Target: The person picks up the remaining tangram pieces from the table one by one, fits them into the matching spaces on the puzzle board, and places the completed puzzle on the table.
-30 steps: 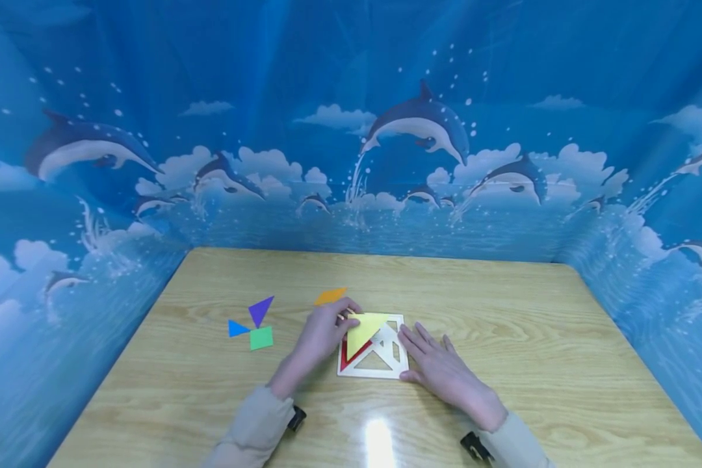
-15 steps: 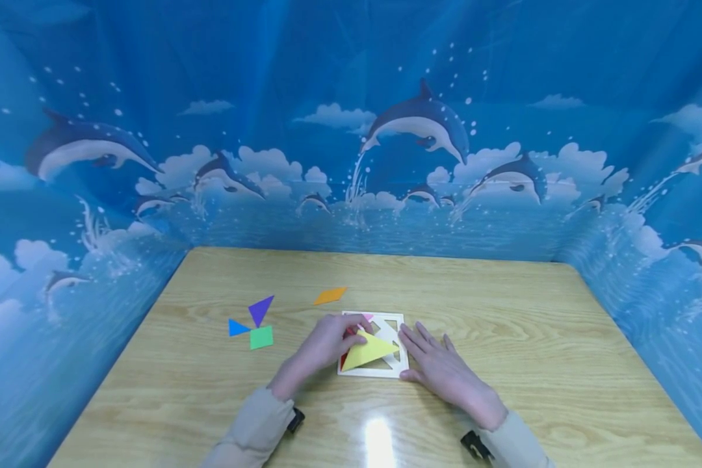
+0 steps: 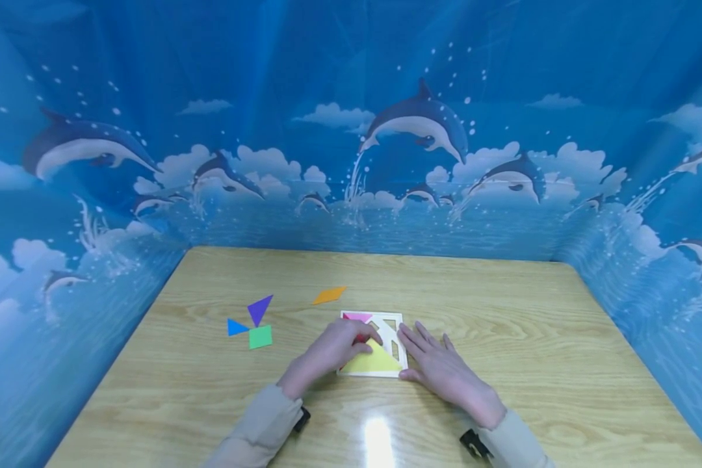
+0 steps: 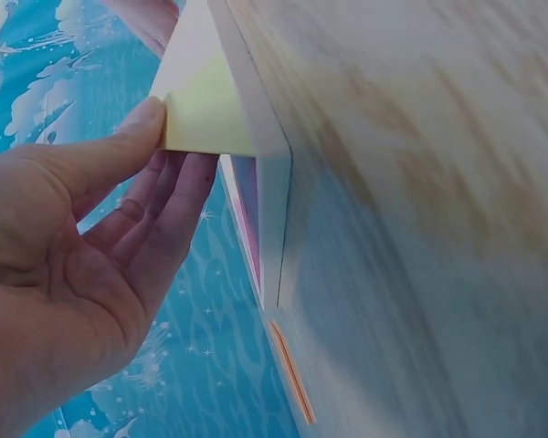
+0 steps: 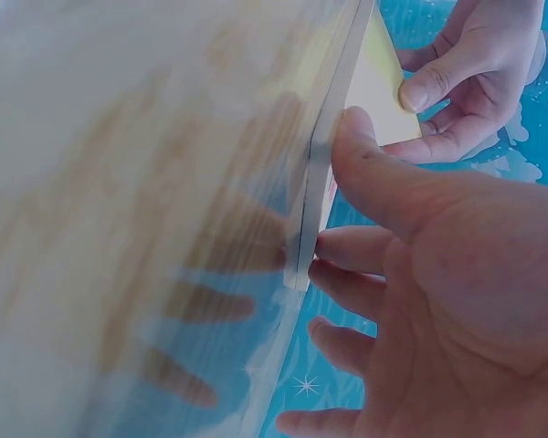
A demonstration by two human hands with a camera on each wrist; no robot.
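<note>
Left hand [image 3: 338,346], thumb and fingers pinching one yellow triangle [image 3: 379,361], tilted over the near part of a white frame [image 3: 389,333]; right hand [image 3: 441,369], fingers extended, touching the frame's right edge; in the frame, one pink triangle [image 3: 358,316] at the far left corner, one red piece, partly hidden; beyond it, one orange parallelogram [image 3: 329,296]; farther left, purple triangle [image 3: 260,310], blue triangle [image 3: 236,327], green square [image 3: 260,337]; all on a wood-grain tabletop [image 3: 503,299]; behind, dolphin-printed backdrop [image 3: 327,156].
</note>
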